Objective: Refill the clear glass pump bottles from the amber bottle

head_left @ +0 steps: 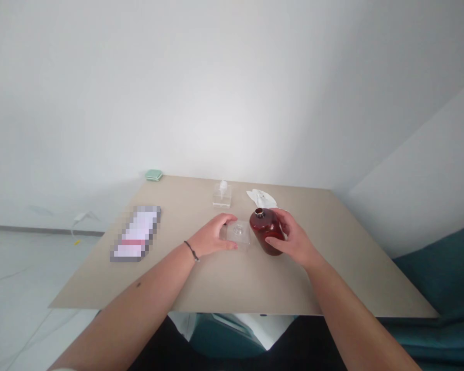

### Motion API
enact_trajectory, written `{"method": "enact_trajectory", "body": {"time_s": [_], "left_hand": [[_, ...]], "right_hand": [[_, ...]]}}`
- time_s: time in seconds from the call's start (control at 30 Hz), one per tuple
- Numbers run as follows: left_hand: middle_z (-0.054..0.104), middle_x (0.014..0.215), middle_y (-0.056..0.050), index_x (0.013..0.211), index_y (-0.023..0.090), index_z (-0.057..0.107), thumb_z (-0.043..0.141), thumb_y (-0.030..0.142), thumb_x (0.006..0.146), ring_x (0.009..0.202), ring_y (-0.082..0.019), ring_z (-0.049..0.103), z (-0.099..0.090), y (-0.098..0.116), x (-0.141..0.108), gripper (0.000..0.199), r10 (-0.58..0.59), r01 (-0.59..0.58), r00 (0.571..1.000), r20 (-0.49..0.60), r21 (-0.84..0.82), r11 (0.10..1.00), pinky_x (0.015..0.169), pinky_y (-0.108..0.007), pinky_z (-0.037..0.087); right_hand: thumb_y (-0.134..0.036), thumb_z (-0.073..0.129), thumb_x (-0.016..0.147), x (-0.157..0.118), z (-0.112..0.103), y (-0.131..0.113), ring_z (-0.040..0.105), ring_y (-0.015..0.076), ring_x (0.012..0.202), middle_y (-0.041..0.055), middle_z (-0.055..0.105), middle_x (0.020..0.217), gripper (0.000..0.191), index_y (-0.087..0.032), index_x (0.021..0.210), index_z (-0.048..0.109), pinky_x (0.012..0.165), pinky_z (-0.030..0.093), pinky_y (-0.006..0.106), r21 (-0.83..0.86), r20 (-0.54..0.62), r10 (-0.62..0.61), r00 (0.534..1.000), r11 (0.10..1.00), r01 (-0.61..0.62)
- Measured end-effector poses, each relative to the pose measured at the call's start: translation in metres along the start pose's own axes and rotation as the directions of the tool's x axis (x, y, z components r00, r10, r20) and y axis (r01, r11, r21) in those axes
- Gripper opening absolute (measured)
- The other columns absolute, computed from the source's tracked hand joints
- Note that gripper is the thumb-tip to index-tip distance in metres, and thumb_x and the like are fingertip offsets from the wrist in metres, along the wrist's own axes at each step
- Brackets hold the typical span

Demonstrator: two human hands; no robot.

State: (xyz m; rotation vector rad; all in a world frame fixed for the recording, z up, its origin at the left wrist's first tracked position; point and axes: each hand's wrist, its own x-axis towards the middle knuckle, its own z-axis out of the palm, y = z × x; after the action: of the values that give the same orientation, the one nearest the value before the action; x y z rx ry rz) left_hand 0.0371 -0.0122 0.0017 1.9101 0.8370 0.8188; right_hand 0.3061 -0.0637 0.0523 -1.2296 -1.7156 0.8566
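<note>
A dark red bottle (pixel 263 226), uncapped and seemingly tilted, is clasped by the right hand (pixel 297 241), fingers and thumb spread wide around its side. Just beside it on the tabletop (pixel 351 268), a clear square container (pixel 239 238) is gripped between the parted fingers and thumb of the left hand (pixel 206 239). The red bottle's opening is uncovered; no flow is seen (how full either is cannot be told). Behind, a second clear bottle (pixel 221 197) is seen.
</note>
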Motion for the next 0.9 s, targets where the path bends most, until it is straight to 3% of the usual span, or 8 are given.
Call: {"method": "enact_trajectory", "body": {"time_s": [0.17, 0.4, 0.63, 0.9], "left_hand": [[0.056, 0.131, -0.013, 0.128, 0.021, 0.052, 0.085, 0.047, 0.063, 0.121, -0.031, 0.054, -0.001, -0.001, 0.0, 0.077, 0.002, -0.002, 1.0, -0.007, 0.013, 1.0, 0.107, -0.05, 0.041], [0.058, 0.127, -0.014, 0.127, 0.018, 0.053, 0.085, 0.048, 0.062, 0.117, -0.031, 0.057, -0.002, 0.003, 0.0, 0.078, 0.041, -0.04, 0.999, -0.018, 0.059, 0.997, 0.104, -0.049, 0.043], [0.06, 0.123, -0.013, 0.123, 0.018, 0.055, 0.086, 0.045, 0.062, 0.113, -0.031, 0.058, -0.003, 0.008, 0.0, 0.074, 0.086, -0.082, 0.996, -0.038, 0.107, 0.991, 0.102, -0.048, 0.044], [0.062, 0.119, -0.013, 0.123, 0.018, 0.057, 0.084, 0.05, 0.063, 0.11, -0.03, 0.059, -0.006, 0.012, -0.001, 0.072, 0.136, -0.127, 0.989, -0.052, 0.144, 0.981, 0.1, -0.047, 0.045]], "right_hand": [[-0.031, 0.072, 0.074, -0.005, -0.004, -0.016, 0.063, 0.0308, 0.116, 0.01, 0.061, 0.133, 0.067, -0.027, 0.136, 0.047, 0.097, 0.052, 0.047, -0.316, 0.097, -0.06, 0.993, 0.945, 0.088], [-0.03, 0.068, 0.074, 0.004, -0.009, -0.027, 0.062, 0.0327, 0.114, 0.0113, 0.064, 0.13, 0.063, -0.025, 0.135, 0.051, 0.096, 0.049, 0.048, -0.647, 0.211, -0.226, 0.951, 0.697, 0.309], [-0.032, 0.067, 0.076, 0.005, -0.012, -0.031, 0.061, 0.0328, 0.118, 0.0102, 0.063, 0.133, 0.063, -0.025, 0.136, 0.05, 0.097, 0.047, 0.049, -0.737, 0.277, -0.224, 0.935, 0.574, 0.356], [-0.032, 0.067, 0.077, 0.009, -0.011, -0.038, 0.061, 0.0316, 0.118, 0.0081, 0.063, 0.133, 0.064, -0.028, 0.138, 0.048, 0.096, 0.048, 0.048, -0.759, 0.311, -0.241, 0.92, 0.52, 0.393]]}}
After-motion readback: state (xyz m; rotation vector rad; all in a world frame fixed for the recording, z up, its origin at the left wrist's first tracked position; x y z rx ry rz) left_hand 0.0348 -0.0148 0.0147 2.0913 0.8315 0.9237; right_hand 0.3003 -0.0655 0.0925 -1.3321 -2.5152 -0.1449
